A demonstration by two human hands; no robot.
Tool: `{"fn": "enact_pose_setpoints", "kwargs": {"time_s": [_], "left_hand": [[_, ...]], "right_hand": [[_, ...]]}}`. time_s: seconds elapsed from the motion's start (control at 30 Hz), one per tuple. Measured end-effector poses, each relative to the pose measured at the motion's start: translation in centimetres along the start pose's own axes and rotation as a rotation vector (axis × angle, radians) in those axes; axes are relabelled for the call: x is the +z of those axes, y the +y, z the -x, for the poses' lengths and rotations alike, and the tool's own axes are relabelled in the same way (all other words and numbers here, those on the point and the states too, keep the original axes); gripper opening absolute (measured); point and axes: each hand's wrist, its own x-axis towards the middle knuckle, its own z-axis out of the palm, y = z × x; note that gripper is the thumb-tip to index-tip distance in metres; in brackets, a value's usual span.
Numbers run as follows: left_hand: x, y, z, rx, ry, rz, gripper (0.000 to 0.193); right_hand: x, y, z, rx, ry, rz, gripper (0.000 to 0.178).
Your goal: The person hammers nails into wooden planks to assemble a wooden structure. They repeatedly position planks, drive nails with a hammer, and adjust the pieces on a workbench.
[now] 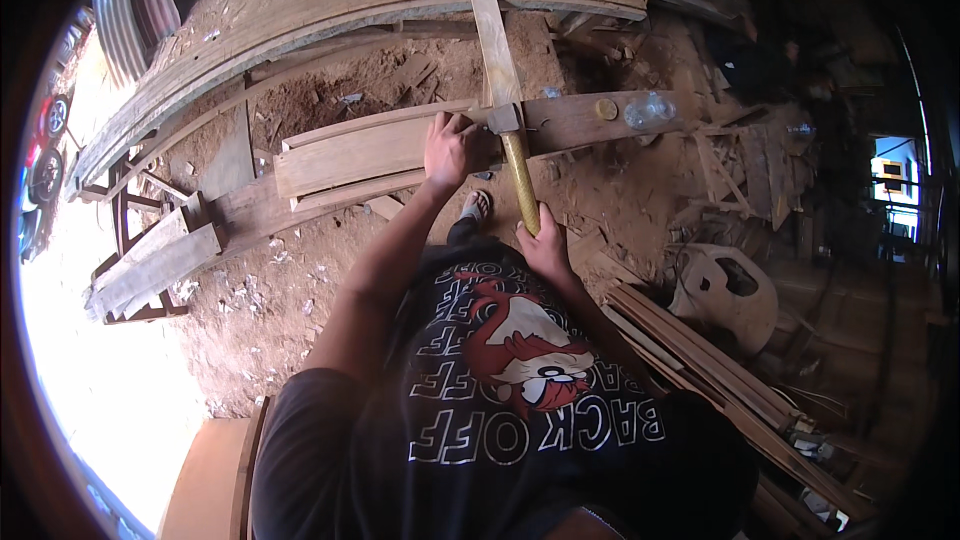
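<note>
Your left grip (448,150) is curled with its fingertips hidden, so you cannot tell whether it pinches anything at the right end of the wooden panel (350,153), while the long batten (490,30) is cut off by the upper edge and the dark right side is hard to make out. You have one hammer (520,180), one clear plastic bottle (650,112) and one round yellowish object (606,109) at the broad plank (572,130). Your right grip (545,243) is closed around the lower end of the hammer's yellow handle, its head just right of your left grip.
</note>
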Motion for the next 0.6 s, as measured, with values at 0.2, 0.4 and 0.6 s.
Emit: {"fn": "enact_pose_setpoints", "kwargs": {"time_s": [0.2,0.4,0.6], "left_hand": [[0.1,-0.3,-1.0,0.005,0.021,-0.006,0.033],[0.5,-0.6,-1.1,-0.018,0.017,-0.023,0.032],[0.4,-0.6,-1.2,-0.003,0.014,-0.011,0.032]], "right_hand": [[-1.3,-0.8,-1.3,-0.014,0.008,-0.013,0.027],[-1.4,-0.7,-1.8,-0.056,-0.032,-0.022,0.029],[-0.4,-0.1,-2.1,-0.015,-0.04,-0.044,0.025]]}}
